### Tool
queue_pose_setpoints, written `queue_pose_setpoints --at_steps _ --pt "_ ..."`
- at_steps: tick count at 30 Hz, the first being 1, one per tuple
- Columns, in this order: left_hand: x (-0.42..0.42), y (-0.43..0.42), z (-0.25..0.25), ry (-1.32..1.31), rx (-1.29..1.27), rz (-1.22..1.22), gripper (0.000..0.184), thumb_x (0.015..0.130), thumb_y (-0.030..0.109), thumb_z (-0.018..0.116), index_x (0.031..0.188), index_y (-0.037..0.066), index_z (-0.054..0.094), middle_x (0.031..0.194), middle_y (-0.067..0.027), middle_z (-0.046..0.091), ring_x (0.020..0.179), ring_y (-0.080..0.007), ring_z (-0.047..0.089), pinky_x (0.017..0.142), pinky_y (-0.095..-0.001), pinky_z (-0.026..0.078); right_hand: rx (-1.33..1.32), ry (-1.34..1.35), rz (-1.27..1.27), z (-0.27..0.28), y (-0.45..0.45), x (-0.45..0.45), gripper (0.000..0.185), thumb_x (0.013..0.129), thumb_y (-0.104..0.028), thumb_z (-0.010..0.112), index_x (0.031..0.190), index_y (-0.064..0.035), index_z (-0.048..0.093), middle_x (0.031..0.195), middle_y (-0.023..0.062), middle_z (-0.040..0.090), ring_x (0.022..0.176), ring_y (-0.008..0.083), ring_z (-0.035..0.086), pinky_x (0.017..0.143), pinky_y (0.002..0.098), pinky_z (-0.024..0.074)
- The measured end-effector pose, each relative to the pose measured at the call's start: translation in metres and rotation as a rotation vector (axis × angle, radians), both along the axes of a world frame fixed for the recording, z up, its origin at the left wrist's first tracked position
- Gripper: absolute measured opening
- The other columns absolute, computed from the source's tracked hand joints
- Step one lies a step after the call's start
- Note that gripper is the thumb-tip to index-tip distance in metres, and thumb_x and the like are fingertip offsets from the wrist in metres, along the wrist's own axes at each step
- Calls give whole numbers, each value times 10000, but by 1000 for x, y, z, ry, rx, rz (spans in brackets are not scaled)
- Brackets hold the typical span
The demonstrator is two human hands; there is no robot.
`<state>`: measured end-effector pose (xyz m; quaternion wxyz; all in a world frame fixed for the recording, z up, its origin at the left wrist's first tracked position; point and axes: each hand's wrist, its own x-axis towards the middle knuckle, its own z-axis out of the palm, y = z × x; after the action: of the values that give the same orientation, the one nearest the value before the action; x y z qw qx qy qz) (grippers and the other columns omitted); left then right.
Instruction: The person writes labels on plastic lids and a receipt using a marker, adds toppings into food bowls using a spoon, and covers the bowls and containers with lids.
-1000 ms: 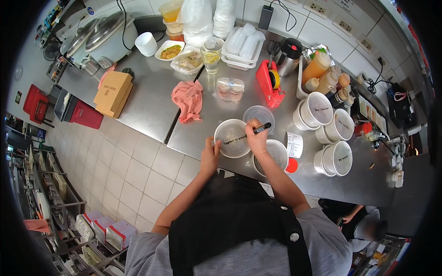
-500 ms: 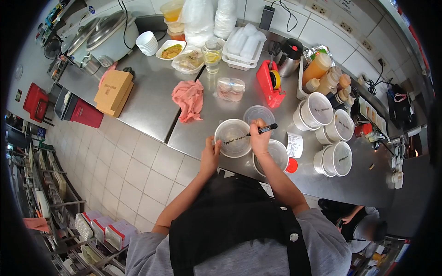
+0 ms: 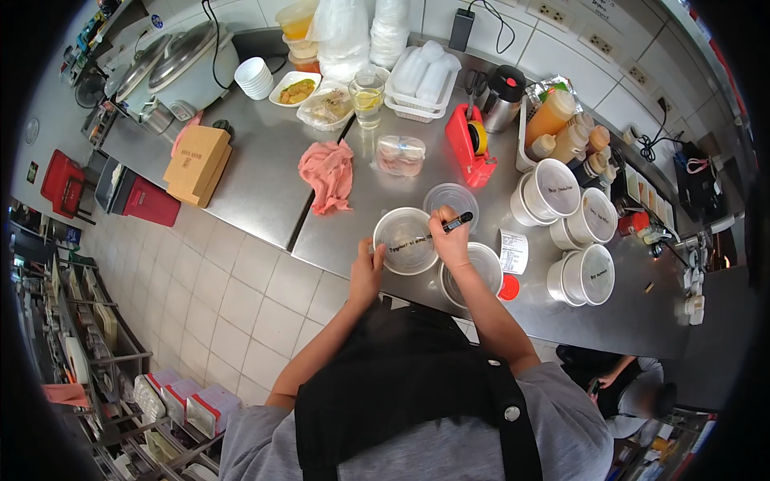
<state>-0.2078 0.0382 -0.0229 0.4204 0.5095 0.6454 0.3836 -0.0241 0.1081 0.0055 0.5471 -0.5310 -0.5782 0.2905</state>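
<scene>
My left hand [image 3: 368, 268] grips the rim of a round white tub with a clear lid [image 3: 407, 255], which carries black handwriting. In my right hand [image 3: 451, 240] is a black marker [image 3: 458, 222], its tip on the lid at the end of the writing. Behind that hand lies a loose clear lid [image 3: 462, 198]. Below my right wrist stands another white tub [image 3: 484, 268], partly hidden by the forearm. A printed receipt [image 3: 514, 252] and a red cap [image 3: 508, 289] lie to its right.
Labelled white tubs [image 3: 593, 275] stand at the right. Farther back are a red tape dispenser [image 3: 470, 148], a pink cloth [image 3: 327, 176], a wrapped package [image 3: 399, 155], a glass [image 3: 368, 100] and sauce bottles [image 3: 552, 116]. Another person [image 3: 626, 389] is at the lower right.
The marker lifted slightly off to the right half a second ago and is now back on the lid, with my right hand shifted slightly left. My left hand has stayed on the tub.
</scene>
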Motion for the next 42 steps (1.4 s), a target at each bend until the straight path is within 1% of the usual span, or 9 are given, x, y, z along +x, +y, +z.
queue_pose_setpoints --at_steps 2,15,18,20,21,24,26,29,42 --pt "-1 0 3 24 -27 -15 424 1005 368 484 1239 17 447 709 -196 644 638 -339 643 597 -433 462 45 -16 11 -2 2 0 313 830 -19 587 631 -24 346 561 48 313 536 122 288 490 335 296" --pt "-2 -1 -3 5 -23 -4 448 994 381 511 1249 18 450 717 -206 650 668 -324 649 620 -414 475 31 79 70 -4 2 2 299 850 -45 609 663 -14 378 560 54 334 553 121 329 512 344 310" --pt "-5 -5 -7 -91 -5 9 420 970 334 566 1260 49 465 862 -200 663 721 -300 655 621 -387 476 -37 -59 147 4 1 2 319 869 -71 613 659 -25 378 562 44 375 564 115 361 519 344 324" --pt "-6 -9 12 347 216 148 370 945 259 605 1250 77 505 1048 -159 639 759 -293 649 621 -371 479 -109 89 62 6 1 8 331 887 -96 607 651 -39 382 565 29 403 556 107 372 515 326 330" --pt "-6 -9 25 347 221 147 370 945 259 605 1250 77 505 1048 -159 639 759 -293 649 621 -371 479 -186 237 -12 6 3 11 346 906 -120 601 643 -53 386 568 14 431 548 99 384 512 309 335" --pt "-3 -13 51 481 363 2 347 888 109 606 1229 89 548 1149 -106 598 817 -299 658 632 -375 510 -279 429 10 14 2 32 366 935 -172 589 634 -81 401 584 -12 464 541 74 400 506 268 340" --pt "8 -11 58 467 595 -401 426 810 -6 566 1227 83 567 1241 -102 590 842 -314 670 658 -403 544 -204 411 22 14 1 31 379 943 -181 585 629 -90 394 584 -18 458 536 53 393 499 247 330" --pt "25 -10 73 555 486 -650 507 753 -41 539 1244 82 564 1381 -106 516 834 -302 689 657 -402 564 -220 309 53 2 -1 32 390 938 -171 598 630 -83 375 588 -24 440 537 64 377 499 257 328" --pt "34 -7 52 728 445 -803 527 766 2 551 1289 11 492 1473 -202 385 677 -286 689 612 -385 563 -54 0 88 -4 -1 27 321 840 -73 628 646 -18 379 579 61 383 549 178 348 529 349 319"
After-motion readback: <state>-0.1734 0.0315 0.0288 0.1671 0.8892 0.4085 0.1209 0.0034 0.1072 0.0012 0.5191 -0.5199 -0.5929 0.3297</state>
